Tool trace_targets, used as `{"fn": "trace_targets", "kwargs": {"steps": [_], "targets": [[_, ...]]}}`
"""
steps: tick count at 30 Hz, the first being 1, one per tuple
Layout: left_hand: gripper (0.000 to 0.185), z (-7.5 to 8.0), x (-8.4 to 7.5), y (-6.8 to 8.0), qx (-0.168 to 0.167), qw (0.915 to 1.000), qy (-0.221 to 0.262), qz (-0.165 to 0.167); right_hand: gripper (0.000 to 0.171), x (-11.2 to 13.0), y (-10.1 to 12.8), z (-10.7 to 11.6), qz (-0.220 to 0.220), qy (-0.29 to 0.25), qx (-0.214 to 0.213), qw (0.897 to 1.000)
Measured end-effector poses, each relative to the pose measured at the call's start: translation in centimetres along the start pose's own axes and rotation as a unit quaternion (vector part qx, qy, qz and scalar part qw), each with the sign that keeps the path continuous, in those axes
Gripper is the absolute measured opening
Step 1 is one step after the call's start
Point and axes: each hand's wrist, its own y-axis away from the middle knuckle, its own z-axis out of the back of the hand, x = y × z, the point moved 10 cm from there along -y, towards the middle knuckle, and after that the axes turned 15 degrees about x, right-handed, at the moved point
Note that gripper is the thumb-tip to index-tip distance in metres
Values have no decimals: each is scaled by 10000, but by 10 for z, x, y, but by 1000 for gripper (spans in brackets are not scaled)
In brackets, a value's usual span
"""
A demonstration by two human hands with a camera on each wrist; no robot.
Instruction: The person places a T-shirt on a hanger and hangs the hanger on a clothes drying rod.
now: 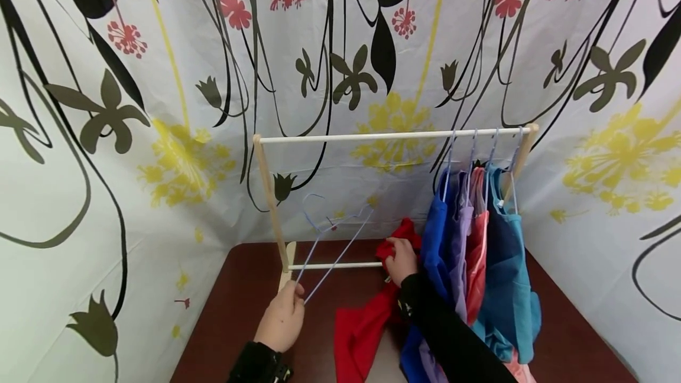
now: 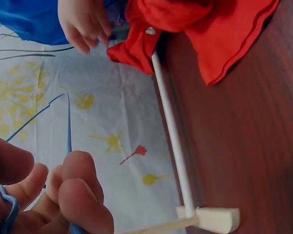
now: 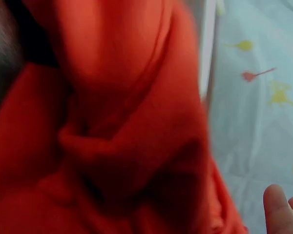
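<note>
Blur in the right-wrist view hides red garment (image 3: 112,126) detail, perhaps folds.

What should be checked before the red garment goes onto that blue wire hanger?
1. Left hand grips the blue wire hanger at its lower end: ok.
2. Right hand holds the red garment: ok, its fingers are curled into the cloth near the top.
3. Garment's neck opening found and spread: cannot tell, the cloth is bunched and the right wrist view is blurred.
4. Hanger free of the rack's lower bar: cannot tell, the two cross in the head view.
5. Room on the top rail: ok, the hung garments crowd the right end only.
6. Garment clear of the table: not ok, its lower part lies on it.
</note>
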Motion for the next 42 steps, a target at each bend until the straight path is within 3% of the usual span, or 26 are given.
{"fn": "trace_targets", "kwargs": {"steps": [3, 8, 12, 15, 18, 21, 23, 28, 32, 37, 42], "targets": [[13, -12, -2, 2, 67, 10000, 68, -23, 52, -10, -13, -15, -264, 754, 614, 9949], [13, -37, -9, 4, 359, 9990, 258, -119, 55, -38, -17, -28, -626, 1883, 1432, 9696], [11, -52, -12, 5, 585, 9973, 424, -92, 57, -61, -10, -28, -755, 2297, 1699, 9553], [10, -58, -12, 5, 623, 9974, 372, -57, 74, -76, -5, -31, -658, 2434, 1679, 9530], [9, -61, -12, 5, 575, 9981, 202, -37, 96, -88, -5, -33, -638, 2248, 1569, 9596], [9, -61, -10, 4, 526, 9986, 79, -14, 93, -93, -7, -31, -754, 1956, 1520, 9659], [8, -60, -9, 4, 511, 9987, 32, -20, 82, -90, -8, -27, -851, 1854, 1437, 9684], [8, -52, -7, 5, 531, 9984, 26, -182, 33, -68, -18, 0, -929, 1394, 813, 9825], [8, -43, -8, 5, 573, 9977, 35, -358, 24, -47, -29, 25, -921, 543, 167, 9941], [6, -32, -10, 6, 490, 9974, 43, -531, 29, -32, -40, 53, -843, -436, -507, 9942], [8, -29, -4, 7, 663, 9969, 96, -402, 31, -30, -46, 65, -998, -1219, -569, 9859]]}}
